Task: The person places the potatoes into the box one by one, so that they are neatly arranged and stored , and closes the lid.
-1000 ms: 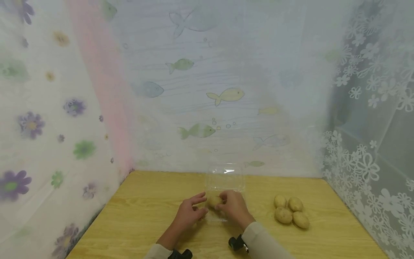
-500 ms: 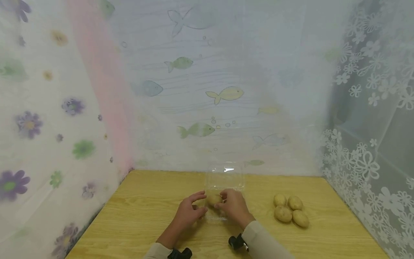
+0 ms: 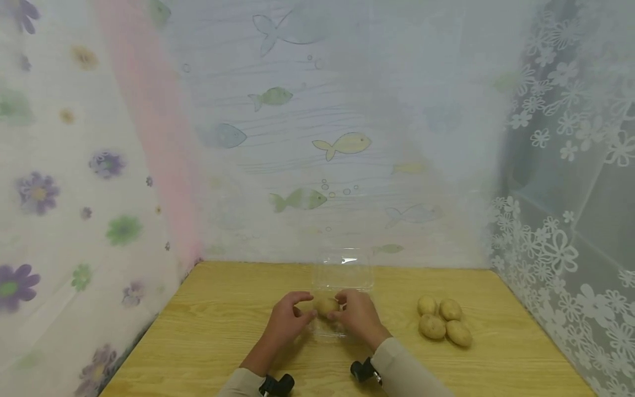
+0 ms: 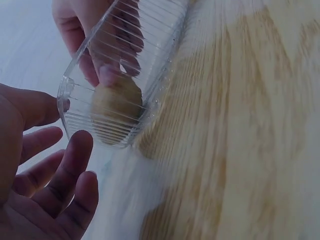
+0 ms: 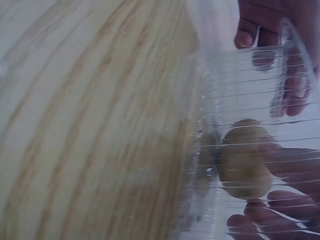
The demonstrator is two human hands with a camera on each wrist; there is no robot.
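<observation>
A clear plastic clamshell container (image 3: 345, 273) stands on the table with its lid raised at the back. Inside its base is a potato (image 3: 326, 307), seen through the ribbed wall in both wrist views. My right hand (image 3: 360, 315) reaches in from the right and holds that potato between thumb and fingers. At the container's left edge is my left hand (image 3: 288, 318). In the left wrist view, one digit of the left hand (image 4: 50, 155) meets the rim (image 4: 64, 95), while its other fingers curl loosely outside the wall.
Several potatoes (image 3: 432, 326) lie grouped on the wooden table (image 3: 223, 320), to the right of the right hand. A curtain with fish drawings (image 3: 297, 138) hangs behind the table, and flowered curtains (image 3: 54, 231) flank the sides.
The left hand's upper finger has bent more and drawn slightly back at the container's left edge. The right hand, its potato and the container stay nearly still; the head view shifts slightly.
</observation>
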